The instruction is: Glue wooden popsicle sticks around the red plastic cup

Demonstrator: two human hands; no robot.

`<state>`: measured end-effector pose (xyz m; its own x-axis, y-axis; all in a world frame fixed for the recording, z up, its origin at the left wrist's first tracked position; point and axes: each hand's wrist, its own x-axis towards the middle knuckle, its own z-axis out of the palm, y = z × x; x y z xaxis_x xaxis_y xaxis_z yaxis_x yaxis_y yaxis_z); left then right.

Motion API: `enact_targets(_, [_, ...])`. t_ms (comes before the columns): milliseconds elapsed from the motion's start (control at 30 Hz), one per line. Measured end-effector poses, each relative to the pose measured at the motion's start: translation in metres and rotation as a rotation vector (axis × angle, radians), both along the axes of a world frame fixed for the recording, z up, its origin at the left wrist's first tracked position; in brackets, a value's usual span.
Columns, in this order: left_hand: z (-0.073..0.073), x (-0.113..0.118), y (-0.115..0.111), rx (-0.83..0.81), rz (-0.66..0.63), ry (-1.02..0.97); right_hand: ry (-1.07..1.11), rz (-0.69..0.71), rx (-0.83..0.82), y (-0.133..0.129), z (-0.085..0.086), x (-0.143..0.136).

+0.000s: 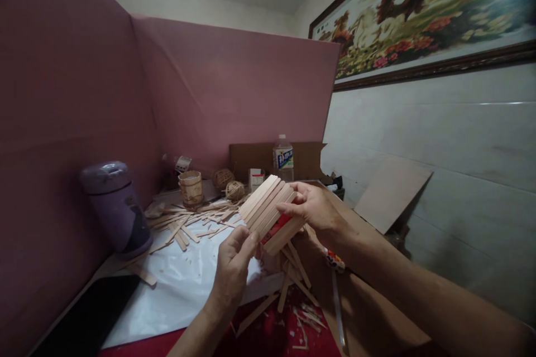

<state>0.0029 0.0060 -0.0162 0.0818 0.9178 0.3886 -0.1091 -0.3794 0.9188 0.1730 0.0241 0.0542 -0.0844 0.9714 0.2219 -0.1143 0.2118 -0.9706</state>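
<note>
Both hands hold up a small panel of wooden craft sticks point(267, 201) laid side by side, tilted above the table. My left hand point(237, 259) pinches its lower left edge between thumb and fingers. At its right edge, my right hand point(312, 206) grips with the thumb on the near face and the fingers partly hidden behind. A red strip with light lettering point(276, 227) shows in a gap between the sticks near the lower right. Loose craft sticks point(293, 273) lie beneath the panel.
More sticks point(184, 228) are scattered on the white sheet point(176, 273). Behind them stand a wooden cup point(191, 188), twine balls point(234, 191), a small box point(256, 178) and a plastic bottle point(283, 162). A purple tumbler point(117, 209) is at left; a metal-bladed tool point(338, 307) lies right.
</note>
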Motion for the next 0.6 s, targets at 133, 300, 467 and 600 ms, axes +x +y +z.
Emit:
enact_targets(133, [0.0004,0.0011,0.0002,0.008,0.012,0.006,0.0,-0.009,-0.01,0.0,0.0008,0.0005])
enact_targets(300, [0.0014,0.0009,-0.0007,0.02,0.02,0.009,-0.007,-0.012,-0.014,-0.0011,0.0027,0.0001])
enact_targets(467, [0.0012,0.0007,-0.0004,0.024,0.022,0.002,-0.028,-0.008,0.022,-0.0009,0.0021,0.0002])
enact_targets(600, [0.0004,0.0006,-0.0005,0.03,0.023,-0.001,-0.024,-0.017,0.016,-0.0004,0.003,-0.0002])
